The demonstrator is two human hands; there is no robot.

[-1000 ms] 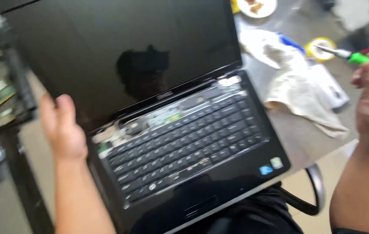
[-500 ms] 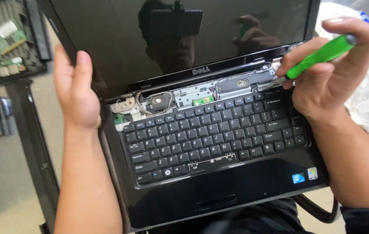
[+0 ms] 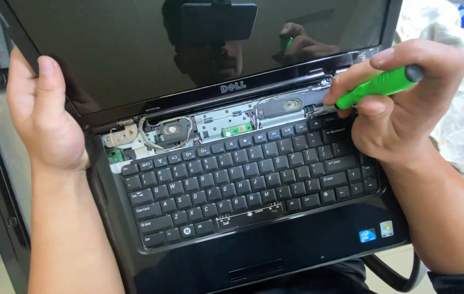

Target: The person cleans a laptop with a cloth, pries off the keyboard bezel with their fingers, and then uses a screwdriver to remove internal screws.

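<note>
We are bracing the black laptop (image 3: 254,256) with our open left hand (image 3: 44,117), while our right hand (image 3: 401,103) is gripping a green screwdriver (image 3: 376,86) at the exposed hinge strip (image 3: 215,122); the keyboard (image 3: 243,179) is not yet removed.

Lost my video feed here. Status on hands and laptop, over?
Left hand bracing laptop left edge. Right hand grips green screwdriver, tip at exposed strip near right hinge. Nothing obstructing.

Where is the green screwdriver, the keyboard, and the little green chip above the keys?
green screwdriver (image 3: 376,86), head view, middle of its handle.
keyboard (image 3: 232,188), head view, keys near its centre.
little green chip (image 3: 237,130), head view, its middle, in the opened strip above the keys.
</note>
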